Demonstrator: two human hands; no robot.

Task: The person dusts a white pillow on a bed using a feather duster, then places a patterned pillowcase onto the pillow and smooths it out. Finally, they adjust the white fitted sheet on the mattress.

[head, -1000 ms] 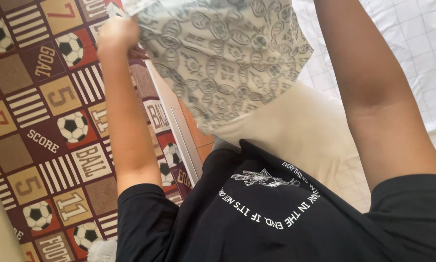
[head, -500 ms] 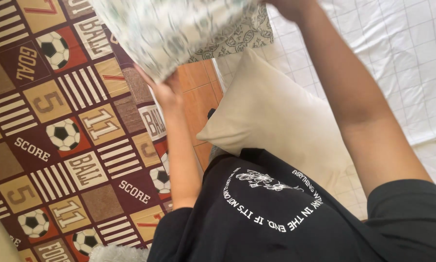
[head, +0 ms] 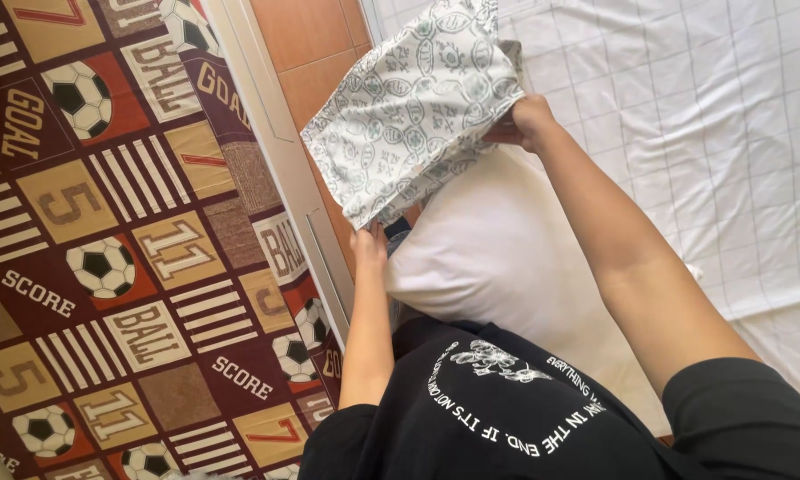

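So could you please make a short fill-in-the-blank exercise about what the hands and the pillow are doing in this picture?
1. Both hands hold a patterned ____ above the white pillow.
2. The right hand grips its upper ____.
3. The left hand grips its ____ edge.
4. The rug is printed with soccer ____.

Missing words: pillowcase; corner; lower; balls

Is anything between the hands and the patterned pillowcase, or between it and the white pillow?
Nothing visible. The left hand and right hand both grip the pillowcase, which hangs directly over the pillow.
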